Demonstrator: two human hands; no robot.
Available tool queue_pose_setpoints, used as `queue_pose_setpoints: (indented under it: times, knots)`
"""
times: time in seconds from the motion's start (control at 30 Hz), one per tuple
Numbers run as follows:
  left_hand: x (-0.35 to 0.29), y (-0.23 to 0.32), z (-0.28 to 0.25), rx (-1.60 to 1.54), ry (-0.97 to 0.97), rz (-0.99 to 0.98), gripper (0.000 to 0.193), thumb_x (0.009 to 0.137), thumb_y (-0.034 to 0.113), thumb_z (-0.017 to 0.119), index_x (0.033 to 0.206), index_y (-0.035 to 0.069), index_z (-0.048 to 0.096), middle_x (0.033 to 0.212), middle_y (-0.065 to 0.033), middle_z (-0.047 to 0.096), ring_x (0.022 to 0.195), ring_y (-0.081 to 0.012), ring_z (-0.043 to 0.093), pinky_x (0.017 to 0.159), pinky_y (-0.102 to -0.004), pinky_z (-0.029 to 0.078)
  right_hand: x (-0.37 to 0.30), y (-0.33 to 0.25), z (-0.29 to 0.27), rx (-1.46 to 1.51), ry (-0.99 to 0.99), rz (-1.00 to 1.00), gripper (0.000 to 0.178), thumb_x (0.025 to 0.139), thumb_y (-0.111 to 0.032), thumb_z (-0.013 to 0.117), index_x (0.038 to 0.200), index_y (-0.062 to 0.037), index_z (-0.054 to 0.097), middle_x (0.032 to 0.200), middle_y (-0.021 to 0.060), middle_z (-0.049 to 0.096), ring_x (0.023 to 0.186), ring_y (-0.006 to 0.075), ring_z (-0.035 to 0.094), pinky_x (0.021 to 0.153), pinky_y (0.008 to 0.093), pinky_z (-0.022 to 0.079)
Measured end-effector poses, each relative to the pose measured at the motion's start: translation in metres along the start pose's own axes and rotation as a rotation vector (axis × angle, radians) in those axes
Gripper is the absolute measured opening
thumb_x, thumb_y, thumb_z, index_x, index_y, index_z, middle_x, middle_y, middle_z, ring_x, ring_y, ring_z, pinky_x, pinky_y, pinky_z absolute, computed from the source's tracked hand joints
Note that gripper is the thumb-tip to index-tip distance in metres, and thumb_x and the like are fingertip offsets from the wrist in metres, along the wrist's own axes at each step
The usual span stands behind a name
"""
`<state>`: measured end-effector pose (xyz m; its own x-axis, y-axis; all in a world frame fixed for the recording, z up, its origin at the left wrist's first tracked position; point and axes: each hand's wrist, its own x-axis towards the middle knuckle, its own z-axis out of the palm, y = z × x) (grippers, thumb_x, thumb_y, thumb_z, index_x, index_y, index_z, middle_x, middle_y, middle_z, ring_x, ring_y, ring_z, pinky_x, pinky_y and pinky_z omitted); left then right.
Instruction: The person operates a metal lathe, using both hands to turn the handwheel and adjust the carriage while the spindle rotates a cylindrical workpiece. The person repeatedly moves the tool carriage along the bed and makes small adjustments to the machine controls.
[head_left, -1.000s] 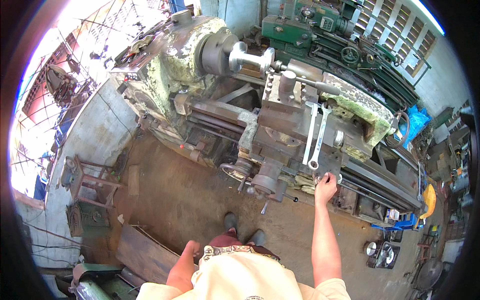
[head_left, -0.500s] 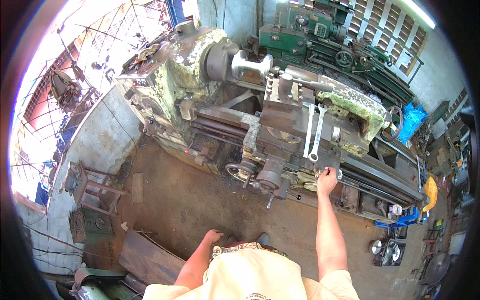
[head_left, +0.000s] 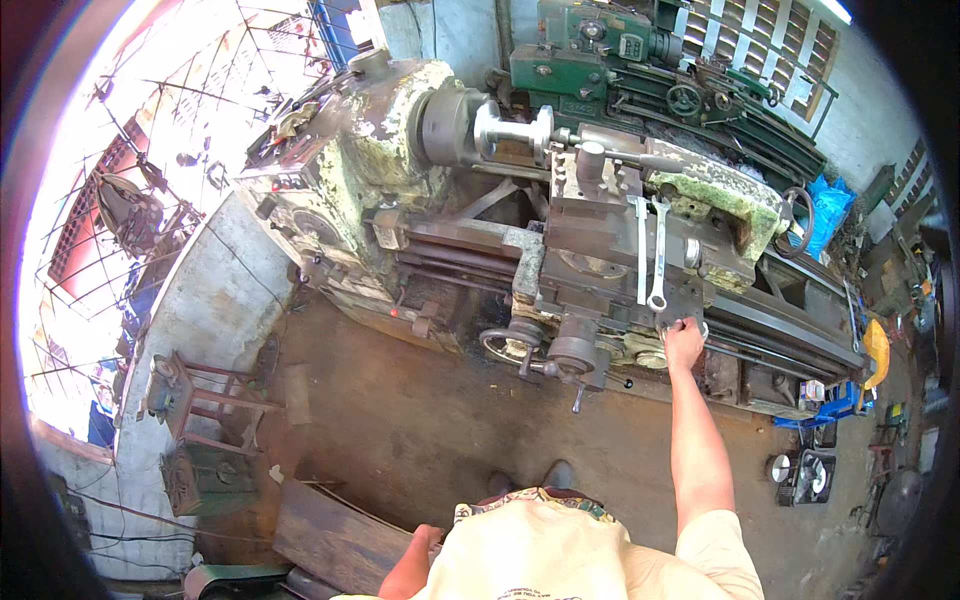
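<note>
My right hand [head_left: 684, 343] reaches to the front right corner of the lathe's carriage [head_left: 590, 275], fingers closed there. What they grip is hidden beneath them. Just beyond it, a combination wrench [head_left: 658, 262] lies on the carriage, alongside a slim flat metal tool [head_left: 641, 250] shaped like a caliper. A shiny spool-shaped metal workpiece [head_left: 516, 131] sits between the chuck [head_left: 453, 126] and the tailstock [head_left: 715, 185]. Low by my body is my left hand [head_left: 427, 538], away from the machine; its fingers barely show.
Handwheels and levers [head_left: 572, 350] jut from the carriage front. A second, green lathe [head_left: 560, 80] stands behind. At left are a metal stand [head_left: 215, 400] and a dark green box [head_left: 205, 478]; a brown board [head_left: 335, 540] lies near my left side. A black crate [head_left: 812, 478] sits on the floor at right.
My view has shifted, so the lathe appears farther right. My right hand stays at the carriage corner. The left hand has drawn in closer to my body.
</note>
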<state>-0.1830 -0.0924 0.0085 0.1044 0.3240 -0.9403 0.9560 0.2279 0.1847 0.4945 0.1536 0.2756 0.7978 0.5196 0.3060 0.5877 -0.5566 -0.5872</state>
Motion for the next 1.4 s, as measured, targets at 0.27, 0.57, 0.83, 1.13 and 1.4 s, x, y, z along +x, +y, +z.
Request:
queue_pose_setpoints:
  times: [0.27,0.57,0.83,1.13,1.4]
  knots:
    - [0.028,0.028,-0.027,-0.215,0.174,0.088,0.029,0.091,0.03,0.062,0.09,0.002,0.068,0.081,-0.0113,0.068,0.065,-0.0209,0.064,0.057,-0.0347,0.052,0.001,-0.011,-0.001,-0.048,-0.033,0.12,0.025,0.092,-0.024,0.055,0.096,-0.0015,0.065,0.088,0.0278,0.068,0.089,0.0469,0.066,0.079,0.0533,0.052]
    - [0.029,0.145,-0.09,-0.545,0.318,0.056,0.047,0.086,0.029,0.069,0.123,0.001,0.063,0.1,-0.0146,0.072,0.078,-0.0226,0.071,0.071,-0.0351,0.056,-0.002,-0.009,-0.002,-0.02,0.004,0.138,0.023,0.091,-0.022,0.056,0.094,-0.0012,0.065,0.086,0.0275,0.068,0.086,0.047,0.066,0.078,0.0534,0.051]
    - [0.026,0.152,-0.064,-0.229,0.311,0.125,0.053,0.082,0.036,0.07,0.123,0.004,0.065,0.109,-0.018,0.071,0.093,-0.0326,0.07,0.088,-0.0392,0.052,-0.004,-0.011,-0.004,-0.011,0.01,0.139,0.023,0.091,-0.022,0.056,0.093,-0.0012,0.064,0.085,0.0272,0.068,0.086,0.0468,0.066,0.077,0.0537,0.051]
    - [0.026,0.08,-0.026,-0.222,0.255,0.136,0.061,0.08,0.044,0.069,0.12,-0.001,0.064,0.124,-0.0233,0.062,0.118,-0.0358,0.06,0.096,-0.039,0.049,-0.003,-0.011,-0.004,0.01,0.005,0.126,0.024,0.091,-0.022,0.056,0.096,-0.0004,0.065,0.088,0.028,0.068,0.088,0.047,0.065,0.078,0.0534,0.051]
    - [0.034,0.08,-0.022,-0.393,0.247,0.027,0.067,0.074,0.049,0.073,0.119,0.0,0.065,0.124,-0.0235,0.063,0.12,-0.0352,0.059,0.099,-0.0389,0.047,-0.003,-0.01,-0.005,0.018,0.017,0.119,0.024,0.091,-0.022,0.056,0.094,0.0004,0.065,0.087,0.0287,0.067,0.087,0.0478,0.065,0.077,0.0545,0.05]
